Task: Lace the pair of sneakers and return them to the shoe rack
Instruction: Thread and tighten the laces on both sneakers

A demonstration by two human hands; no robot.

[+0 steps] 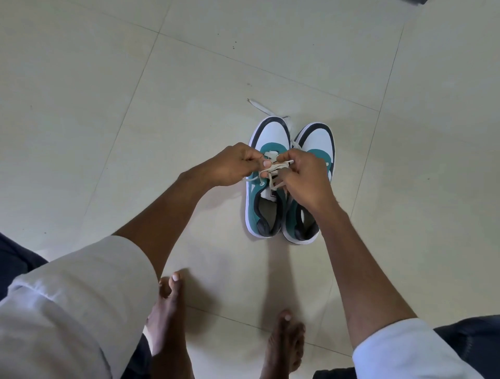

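Note:
Two white, teal and black sneakers stand side by side on the floor, toes pointing away from me: the left sneaker [266, 135] and the right sneaker [316, 140]. A cream lace [273, 169] runs across the left sneaker's eyelets. My left hand [232, 166] pinches one strand of it above the tongue. My right hand [305, 178] grips the other strand, covering part of the right sneaker. A second loose lace [259, 106] trails on the floor beyond the toes.
The floor [135, 108] is pale cream tile with thin grout lines. My bare feet [167, 311] [284, 343] stand close in front of the sneakers' heels. A dark object [416, 2] shows at the top right edge. No shoe rack is in view.

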